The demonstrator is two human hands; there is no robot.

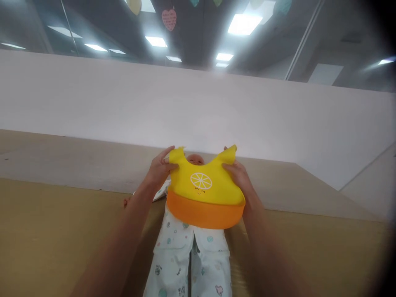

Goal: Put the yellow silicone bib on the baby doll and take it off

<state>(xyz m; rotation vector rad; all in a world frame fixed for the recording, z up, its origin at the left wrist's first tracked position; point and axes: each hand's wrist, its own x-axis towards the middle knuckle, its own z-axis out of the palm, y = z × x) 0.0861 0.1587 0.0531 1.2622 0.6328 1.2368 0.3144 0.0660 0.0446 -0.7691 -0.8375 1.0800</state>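
Left hand (159, 170), right hand (239, 172): fingers clamped on yellow bib (182, 177), blocking torso of doll (171, 247). Pale wall (198, 107), twelve o'clock; pink heart (169, 20) above.

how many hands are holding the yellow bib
2: the left hand grasps the yellow bib at its upper left, the right hand at its upper right; the bib's back is hidden.

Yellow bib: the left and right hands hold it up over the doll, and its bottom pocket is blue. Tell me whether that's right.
Not quite: the bottom pocket is orange, not blue, as the head view shows. The left hand and right hand do hold the yellow bib up over the doll.
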